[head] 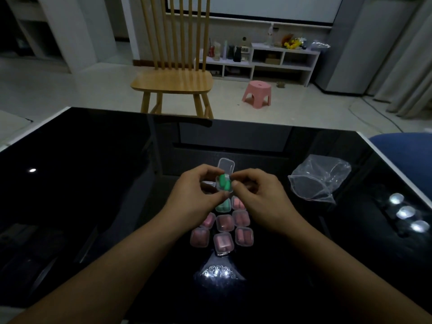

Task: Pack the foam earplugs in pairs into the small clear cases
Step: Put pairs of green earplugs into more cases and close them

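Across the near half of the view runs a glossy black table (93, 183), with a wooden chair (174, 66) and a pink stool (257, 93) on the floor beyond it. Right of centre on the table lies a crumpled clear plastic bag (320, 178). Near the front edge sits a cluster of closed cases (224, 226), most holding pink plugs and one holding green.

Above that cluster, both hands hold one small open case (225, 181), its hinged lid (226, 165) standing up on the far side. Two green earplugs (224, 181) lie side by side in the tray.

Assessment: the step in hand appears to be seating the pair and shutting the lid. To do it well, both plugs should sit fully below the rim before the lid folds down, so no foam is caught in the seam; the tray should be kept level and pressed shut evenly.

Left hand (198, 190): forearm angled in from the lower left, fingers curled, thumb and fingertips pinching the case at its left and near edge. Right hand (254, 190): forearm in from the lower right, fingers curled narrow, thumb tip against the case's right edge beside the plugs.
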